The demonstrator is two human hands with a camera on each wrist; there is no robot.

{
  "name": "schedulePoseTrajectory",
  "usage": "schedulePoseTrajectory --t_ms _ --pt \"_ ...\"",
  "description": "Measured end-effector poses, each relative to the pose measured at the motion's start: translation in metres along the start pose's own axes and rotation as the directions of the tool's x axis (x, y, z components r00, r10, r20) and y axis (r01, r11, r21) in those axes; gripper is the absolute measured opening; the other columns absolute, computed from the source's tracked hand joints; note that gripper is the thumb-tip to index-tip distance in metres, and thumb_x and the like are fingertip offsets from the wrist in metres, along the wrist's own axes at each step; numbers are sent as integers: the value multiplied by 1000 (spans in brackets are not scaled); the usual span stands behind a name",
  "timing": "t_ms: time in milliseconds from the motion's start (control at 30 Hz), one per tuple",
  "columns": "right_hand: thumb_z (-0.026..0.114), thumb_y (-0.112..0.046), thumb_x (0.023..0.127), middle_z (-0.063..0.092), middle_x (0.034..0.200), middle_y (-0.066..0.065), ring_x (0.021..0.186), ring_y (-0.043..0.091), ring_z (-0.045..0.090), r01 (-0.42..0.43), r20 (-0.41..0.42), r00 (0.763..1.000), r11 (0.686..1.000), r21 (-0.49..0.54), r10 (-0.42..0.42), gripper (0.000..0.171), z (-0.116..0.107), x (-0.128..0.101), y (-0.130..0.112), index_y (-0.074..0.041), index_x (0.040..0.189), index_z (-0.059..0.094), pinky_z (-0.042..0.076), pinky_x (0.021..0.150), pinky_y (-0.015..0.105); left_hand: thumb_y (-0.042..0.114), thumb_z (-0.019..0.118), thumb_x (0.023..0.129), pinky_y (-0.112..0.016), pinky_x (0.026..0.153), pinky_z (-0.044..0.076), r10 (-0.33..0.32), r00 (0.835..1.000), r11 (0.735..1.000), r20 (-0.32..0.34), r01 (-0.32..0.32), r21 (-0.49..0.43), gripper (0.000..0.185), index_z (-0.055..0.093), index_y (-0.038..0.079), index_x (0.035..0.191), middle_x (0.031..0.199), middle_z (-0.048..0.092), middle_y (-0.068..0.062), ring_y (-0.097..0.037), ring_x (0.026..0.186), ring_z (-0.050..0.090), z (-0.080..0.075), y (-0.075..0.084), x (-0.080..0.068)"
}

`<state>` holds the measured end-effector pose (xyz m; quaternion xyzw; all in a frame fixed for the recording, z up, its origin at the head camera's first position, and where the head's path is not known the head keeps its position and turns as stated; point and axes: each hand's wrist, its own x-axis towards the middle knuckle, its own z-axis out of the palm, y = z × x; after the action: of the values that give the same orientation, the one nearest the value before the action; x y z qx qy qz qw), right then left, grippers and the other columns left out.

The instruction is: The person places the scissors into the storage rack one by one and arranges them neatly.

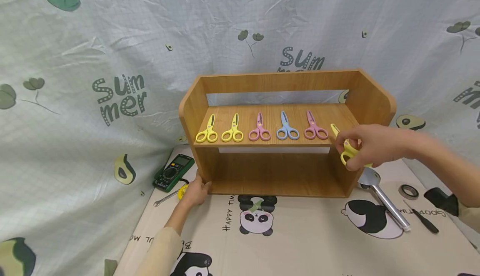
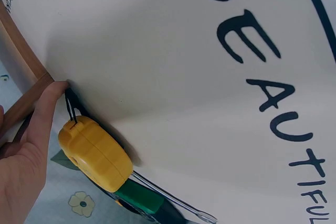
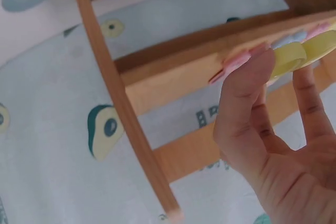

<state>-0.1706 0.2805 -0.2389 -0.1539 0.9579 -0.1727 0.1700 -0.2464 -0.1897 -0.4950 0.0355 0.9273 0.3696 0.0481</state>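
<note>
While five scissors [image 1: 260,127] line the shelf [image 1: 275,142], right hand [image 1: 369,146] pinching yellow scissors [image 1: 346,151].

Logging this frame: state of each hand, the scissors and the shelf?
left hand: rests on the shelf's lower left corner, fingers straight.
right hand: pinches the yellow scissors by the handles.
yellow scissors: held at the shelf's right end, blades closed.
five scissors: lying in a row on the upper board, closed.
shelf: upright, lower level bare.
</note>
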Motion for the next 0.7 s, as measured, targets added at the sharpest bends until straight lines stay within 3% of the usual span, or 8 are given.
schedulePoseTrajectory --t_ms 67,167,233,300,367,467,700 --pt "76 -16 79 54 91 4 73 18 55 -19 -5 1000 1000 -8 19 32 -8 3 0 -19 109 64 49 57 31 12 50 108 -51 98 54 -7 1000 1000 6 7 -7 61 17 -4 157 150 50 -35 -41 117 66 -1 0 0" --pt "76 -18 79 53 90 5 74 19 56 -29 -38 999 999 -34 27 31 -19 10 1 -17 109 65 50 58 33 12 51 108 -40 78 56 -15 1000 1000 17 15 -18 63 15 -3 158 149 49 -36 -34 93 70 -2 0 2" --pt "77 -20 80 53 93 6 78 20 56 -46 -57 997 998 -48 43 31 -25 14 1 -18 109 65 52 58 35 13 50 108 -34 63 50 -24 999 999 27 25 -38 64 14 -3 159 148 50 -37 -27 74 66 -2 0 2" --pt "77 -23 82 52 95 7 75 21 56 -61 -57 997 997 -51 58 31 -30 19 1 -16 110 65 52 57 34 12 50 109 -31 59 47 -23 999 998 32 25 -49 65 13 -3 160 149 49 -37 -24 70 64 -3 -1 2" --pt "77 -25 83 50 97 9 72 20 55 -81 -41 996 996 -44 79 34 -36 26 2 -15 113 64 52 55 33 12 50 108 -31 58 46 -18 999 998 30 20 -55 64 13 -3 159 148 48 -38 -25 70 64 -2 -2 1" --pt "76 -25 84 50 100 12 67 20 53 -112 -28 993 993 -46 111 35 -42 36 4 -14 114 63 49 52 30 10 50 108 -31 64 48 0 1000 999 19 0 -45 62 15 -5 157 150 48 -38 -28 83 65 -2 -1 0" --pt "76 -28 85 51 111 17 85 27 55 -186 -30 982 981 -48 185 34 -48 54 10 -13 112 62 55 58 34 9 50 108 -37 76 51 12 1000 999 13 -12 -33 59 19 -6 155 148 50 -37 -33 97 64 -1 0 0"
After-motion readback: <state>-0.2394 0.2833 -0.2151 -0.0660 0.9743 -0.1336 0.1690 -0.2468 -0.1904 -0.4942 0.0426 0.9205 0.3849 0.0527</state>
